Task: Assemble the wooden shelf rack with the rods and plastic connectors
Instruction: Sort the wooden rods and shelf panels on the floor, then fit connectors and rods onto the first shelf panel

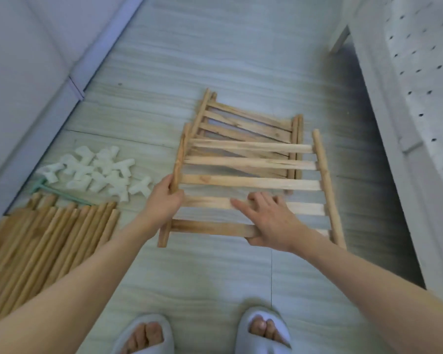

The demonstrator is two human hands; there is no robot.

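From the head camera, you are holding the top slatted shelf panel [251,183] with both hands over the pale floor [215,60]. Your left hand [164,198] is curling round the near end of the panel's left side rail, fingers and thumb closed on it, which looks meant to steady that edge. Your right hand [269,221] is lying over the near slats with its fingers spread and the thumb hooked under the nearest slat, so it is pinching that slat between thumb and palm; that grip seems chosen to lift or shift the whole panel flat. This panel is sitting partly on a stack of more slatted panels [243,123] lying just beyond it, skewed to a different angle, so the far end is overlapping them while the near end is reaching toward your slippers [264,330]. At the left, the white plastic connectors [100,169] are lying in a loose heap, and nearer you the wooden rods [51,241] are lying side by side, both kept well apart from the panels, probably for easy reaching. For room, the bare floor near you between the rods and the panel is looking like the widest free patch. A white wall base [69,60] is closing the left side, and white furniture with a dotted cover [420,85] is crowding the right, near the panel's right rail.
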